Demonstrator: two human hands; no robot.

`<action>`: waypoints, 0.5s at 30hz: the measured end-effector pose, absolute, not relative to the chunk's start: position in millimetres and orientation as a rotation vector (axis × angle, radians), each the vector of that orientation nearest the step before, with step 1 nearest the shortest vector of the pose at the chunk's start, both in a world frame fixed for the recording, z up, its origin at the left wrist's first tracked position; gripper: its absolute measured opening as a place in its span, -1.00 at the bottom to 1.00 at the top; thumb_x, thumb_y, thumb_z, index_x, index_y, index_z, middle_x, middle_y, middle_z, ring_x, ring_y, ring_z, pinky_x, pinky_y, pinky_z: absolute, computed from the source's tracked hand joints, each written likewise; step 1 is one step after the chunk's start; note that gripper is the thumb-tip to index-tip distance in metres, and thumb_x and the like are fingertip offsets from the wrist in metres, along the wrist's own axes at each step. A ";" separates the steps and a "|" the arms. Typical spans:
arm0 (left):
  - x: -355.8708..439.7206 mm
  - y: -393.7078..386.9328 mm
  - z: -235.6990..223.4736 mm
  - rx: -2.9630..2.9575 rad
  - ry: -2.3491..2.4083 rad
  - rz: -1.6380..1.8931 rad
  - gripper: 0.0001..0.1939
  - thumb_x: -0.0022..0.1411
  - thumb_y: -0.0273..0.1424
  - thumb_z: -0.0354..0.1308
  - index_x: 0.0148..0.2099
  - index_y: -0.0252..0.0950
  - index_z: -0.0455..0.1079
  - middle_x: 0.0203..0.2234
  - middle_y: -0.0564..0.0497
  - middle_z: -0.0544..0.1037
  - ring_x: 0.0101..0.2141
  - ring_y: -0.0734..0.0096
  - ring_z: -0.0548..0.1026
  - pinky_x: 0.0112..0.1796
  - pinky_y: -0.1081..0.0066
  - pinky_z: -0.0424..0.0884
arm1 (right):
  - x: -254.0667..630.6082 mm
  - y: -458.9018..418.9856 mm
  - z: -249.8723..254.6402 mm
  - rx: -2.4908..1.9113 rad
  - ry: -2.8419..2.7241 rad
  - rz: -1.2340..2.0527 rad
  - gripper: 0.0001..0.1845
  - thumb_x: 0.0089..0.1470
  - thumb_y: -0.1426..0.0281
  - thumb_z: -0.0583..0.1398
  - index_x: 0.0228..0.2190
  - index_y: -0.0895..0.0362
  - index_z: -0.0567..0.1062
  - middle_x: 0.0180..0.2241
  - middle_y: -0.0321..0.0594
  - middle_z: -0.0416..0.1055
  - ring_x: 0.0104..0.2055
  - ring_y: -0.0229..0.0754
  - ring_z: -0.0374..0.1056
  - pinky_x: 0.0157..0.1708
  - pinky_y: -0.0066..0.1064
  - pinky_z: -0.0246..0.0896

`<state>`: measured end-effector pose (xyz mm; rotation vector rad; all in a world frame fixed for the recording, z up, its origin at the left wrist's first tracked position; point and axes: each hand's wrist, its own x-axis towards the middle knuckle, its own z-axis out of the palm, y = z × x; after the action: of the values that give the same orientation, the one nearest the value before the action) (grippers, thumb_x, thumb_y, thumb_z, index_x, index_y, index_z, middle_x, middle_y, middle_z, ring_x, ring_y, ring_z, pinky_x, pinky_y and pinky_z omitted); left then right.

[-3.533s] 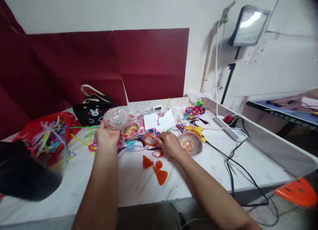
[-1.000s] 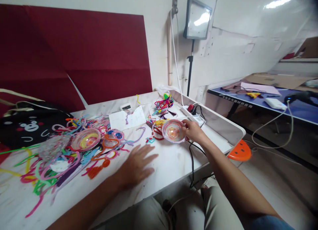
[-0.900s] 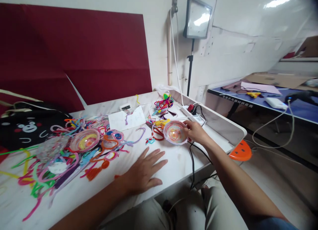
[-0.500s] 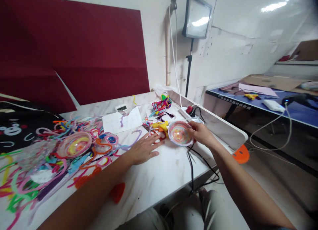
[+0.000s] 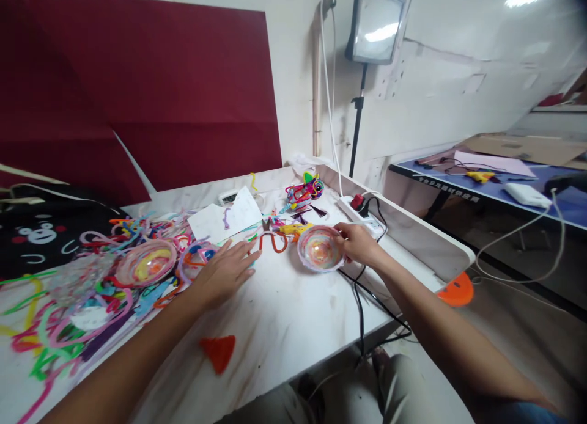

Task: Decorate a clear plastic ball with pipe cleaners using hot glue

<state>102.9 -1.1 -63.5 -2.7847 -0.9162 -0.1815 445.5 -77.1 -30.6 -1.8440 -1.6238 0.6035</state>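
Note:
My right hand [image 5: 358, 243] pinches the right rim of a round, multicoloured bowl [image 5: 320, 250]. The bowl tilts toward me at the right side of the white table. My left hand [image 5: 225, 270] lies over the tabletop with its fingers spread, beside a heap of pipe cleaners [image 5: 107, 296]. Orange-handled pliers or scissors [image 5: 275, 242] are between my hands, partly beside a yellow glue gun [image 5: 293, 228]. Another similar bowl [image 5: 147, 264] rests on the heap at the left. Near the front edge sits an orange triangular piece [image 5: 218, 353].
A white sheet [image 5: 229, 216] lies at the middle back, with a colourful figure [image 5: 305, 192] right of it. A power strip [image 5: 360, 213] and black cables [image 5: 362, 302] run along the table's right side. A lamp on a stand [image 5: 376, 27] rises behind.
My left hand has swept left toward the pipe cleaner heap, uncovering the orange handles. The bowl in my right hand has shifted slightly left. The view has turned a little.

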 end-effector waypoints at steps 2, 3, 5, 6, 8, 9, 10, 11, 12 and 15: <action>94.5 -36.0 -60.3 -2.867 -0.792 -0.237 -0.49 0.37 -0.18 -0.05 0.32 -0.09 0.19 0.28 -0.10 0.28 0.25 0.04 0.27 0.27 -0.12 0.03 | 430.1 -76.1 -32.7 -1.801 -1.692 0.634 -0.74 0.10 0.51 0.08 -0.21 0.18 0.52 -0.47 -0.27 0.50 -0.63 -0.31 0.34 -0.50 -0.49 0.20; 90.8 -55.1 -60.1 -2.918 -0.707 -0.201 -0.44 0.35 -0.16 -0.02 0.36 -0.03 0.10 0.32 -0.03 0.21 0.27 0.07 0.23 0.29 -0.08 0.02 | 421.3 -75.6 -34.2 -1.778 -1.725 0.664 -0.73 0.09 0.51 0.09 -0.20 0.17 0.52 -0.44 -0.25 0.51 -0.61 -0.31 0.35 -0.49 -0.48 0.21; 83.7 -88.7 -62.6 -2.980 -0.498 -0.097 -0.32 0.30 -0.04 0.02 0.40 0.04 -0.03 0.35 0.05 0.12 0.28 0.10 0.22 0.29 0.02 0.08 | 401.8 -74.2 -36.6 -1.733 -1.782 0.741 -0.72 0.10 0.51 0.09 -0.18 0.17 0.53 -0.40 -0.24 0.53 -0.61 -0.31 0.35 -0.48 -0.47 0.22; 79.8 -100.2 -65.3 -2.993 -0.451 -0.046 -0.29 0.28 -0.02 0.02 0.41 0.06 -0.07 0.35 0.07 0.10 0.28 0.12 0.21 0.28 0.07 0.13 | 391.3 -73.5 -37.0 -1.712 -1.804 0.780 -0.73 0.09 0.51 0.10 -0.19 0.18 0.53 -0.42 -0.24 0.52 -0.60 -0.31 0.35 -0.47 -0.47 0.23; 70.5 -109.1 -72.3 -2.989 -0.438 -0.018 -0.31 0.31 -0.07 0.02 0.41 0.07 -0.09 0.33 0.09 0.13 0.26 0.18 0.25 0.24 0.16 0.21 | 369.7 -71.5 -35.4 -1.673 -1.841 0.879 -0.75 0.09 0.53 0.10 -0.21 0.19 0.52 -0.52 -0.28 0.48 -0.61 -0.30 0.35 -0.51 -0.50 0.23; 64.6 -107.0 -76.1 -2.978 -0.481 -0.021 -0.33 0.32 -0.10 0.02 0.41 0.08 -0.09 0.33 0.09 0.15 0.26 0.17 0.26 0.23 0.15 0.22 | 358.9 -70.2 -33.6 -1.650 -1.856 0.935 -0.75 0.08 0.55 0.11 -0.20 0.19 0.50 -0.57 -0.32 0.45 -0.63 -0.30 0.35 -0.54 -0.52 0.23; 58.0 -101.5 -79.5 -2.965 -0.538 -0.023 -0.36 0.34 -0.14 0.02 0.40 0.09 -0.07 0.32 0.10 0.16 0.26 0.14 0.26 0.23 0.11 0.21 | 348.5 -68.5 -31.2 -1.627 -1.865 0.985 -0.75 0.07 0.55 0.10 -0.19 0.18 0.48 -0.60 -0.35 0.43 -0.65 -0.31 0.34 -0.58 -0.53 0.22; 50.8 -94.0 -82.2 -2.949 -0.595 -0.030 -0.40 0.36 -0.19 0.00 0.39 0.09 -0.05 0.32 0.12 0.20 0.25 0.14 0.26 0.22 0.08 0.20 | 338.6 -66.4 -28.6 -1.605 -1.874 1.038 -0.75 0.06 0.56 0.12 -0.20 0.18 0.47 -0.62 -0.37 0.40 -0.66 -0.30 0.35 -0.60 -0.54 0.22; 43.2 -85.4 -83.9 -2.929 -0.672 -0.036 -0.44 0.39 -0.25 -0.03 0.39 0.06 -0.01 0.31 0.11 0.22 0.26 0.13 0.24 0.23 0.06 0.18 | 329.2 -63.7 -26.0 -1.590 -1.875 1.083 -0.76 0.06 0.56 0.11 -0.20 0.17 0.46 -0.66 -0.39 0.36 -0.66 -0.28 0.36 -0.62 -0.55 0.22; 21.3 -61.5 -82.7 -2.889 -0.809 -0.065 -0.58 0.42 -0.34 -0.06 0.28 -0.04 0.25 0.29 0.08 0.27 0.24 0.15 0.26 0.23 0.06 0.15 | 303.8 -52.6 -21.8 -1.561 -1.852 1.197 -0.76 0.06 0.56 0.10 -0.20 0.16 0.43 -0.71 -0.41 0.33 -0.66 -0.23 0.38 -0.64 -0.52 0.26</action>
<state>21.3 -61.5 -82.7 -2.8892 -0.8094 -0.0653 303.8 -52.6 -21.8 -1.5611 -1.8523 1.1973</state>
